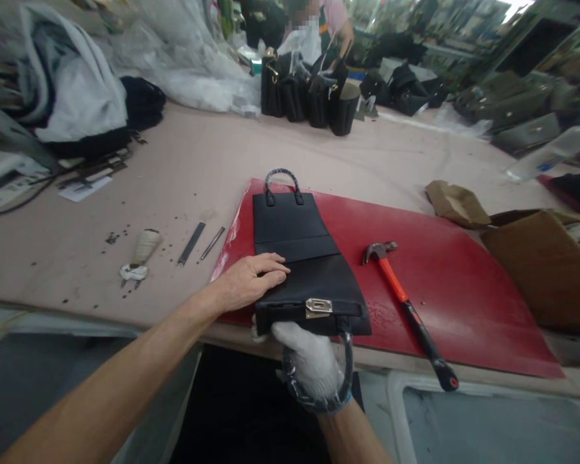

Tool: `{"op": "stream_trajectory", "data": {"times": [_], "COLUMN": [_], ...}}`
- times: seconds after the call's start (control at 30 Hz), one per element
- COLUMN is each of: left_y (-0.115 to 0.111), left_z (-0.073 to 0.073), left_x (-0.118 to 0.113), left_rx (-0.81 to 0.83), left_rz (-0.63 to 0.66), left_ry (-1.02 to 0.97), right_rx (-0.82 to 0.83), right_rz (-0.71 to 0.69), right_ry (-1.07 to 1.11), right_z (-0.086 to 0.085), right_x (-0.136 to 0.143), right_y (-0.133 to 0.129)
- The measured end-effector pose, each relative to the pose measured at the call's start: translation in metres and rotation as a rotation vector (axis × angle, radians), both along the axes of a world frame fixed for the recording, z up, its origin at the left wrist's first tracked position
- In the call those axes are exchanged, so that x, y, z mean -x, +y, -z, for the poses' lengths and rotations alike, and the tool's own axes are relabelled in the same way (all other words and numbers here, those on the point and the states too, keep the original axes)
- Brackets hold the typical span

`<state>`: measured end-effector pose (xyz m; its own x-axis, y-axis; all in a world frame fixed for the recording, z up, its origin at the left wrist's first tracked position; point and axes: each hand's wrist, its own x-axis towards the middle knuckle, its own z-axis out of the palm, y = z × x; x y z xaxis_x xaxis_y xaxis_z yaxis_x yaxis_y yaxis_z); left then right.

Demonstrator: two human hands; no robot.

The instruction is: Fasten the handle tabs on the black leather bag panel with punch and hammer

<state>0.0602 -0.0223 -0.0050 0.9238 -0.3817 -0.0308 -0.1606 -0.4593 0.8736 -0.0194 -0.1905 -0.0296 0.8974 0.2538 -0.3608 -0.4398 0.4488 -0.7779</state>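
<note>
A black leather bag (299,258) lies opened out flat on a red mat (444,283), one handle at the far end and one at the near end, both wrapped in clear film. A metal clasp (319,307) shows on its near edge. My left hand (251,280), bare, rests on the bag's left side with its fingers extended. My right hand (312,361), in a white glove, reaches through the near handle and holds the bag's near edge from below; some of its fingers are hidden under the bag.
A hammer (401,293) lies on the mat at the right. Left of the mat are two slim metal tools (191,243) and a wrapped tool (145,248). Cardboard (536,264) sits at the right. Several black bags (294,90) stand at the back, near a person (336,22).
</note>
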Motion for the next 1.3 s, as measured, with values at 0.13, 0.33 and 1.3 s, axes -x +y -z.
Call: {"op": "stream_trajectory", "data": {"times": [0.13, 0.33, 1.3], "left_y": [-0.001, 0.001, -0.002], "left_z": [-0.001, -0.017, -0.061], "left_x": [-0.002, 0.014, 0.141], "left_rx": [-0.014, 0.001, 0.752], "left_rz": [-0.035, -0.263, -0.733], "left_ry": [-0.016, -0.185, 0.441], "right_rx": [0.002, -0.025, 1.263], "right_rz": [0.035, -0.032, -0.215], "right_ry": [-0.046, 0.013, -0.604], "right_z": [-0.009, -0.025, -0.093], "right_x": [-0.001, 0.01, 0.034], "right_y": [0.003, -0.007, 0.03]}}
